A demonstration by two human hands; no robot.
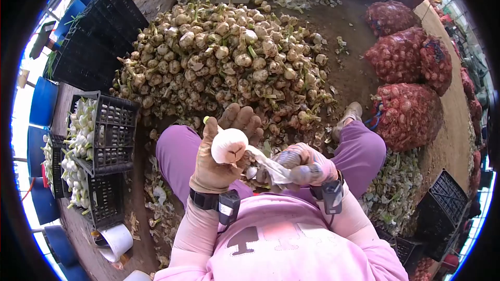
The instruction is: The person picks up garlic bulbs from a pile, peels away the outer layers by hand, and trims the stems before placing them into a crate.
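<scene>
A pale peeled garlic bulb [229, 145] lies on the palm of my gloved left hand [221, 143], its root end facing up and its cut green stem toward the upper left. The thumb rests along the bulb and the other fingers curl loosely behind it. My right hand [302, 165], in a dirty glove, has its fingers pressed together on a strip of white garlic skin [271, 168] that stretches toward the bulb. A small shiny metal piece shows beside the right fingers; its full shape is hidden.
A large heap of unpeeled garlic [224, 62] lies ahead. Black crates of cleaned garlic [112, 135] stand at left, near a white bucket [117, 242]. Red net sacks [406, 114] line the right. Loose peelings [393, 187] cover the ground around my legs.
</scene>
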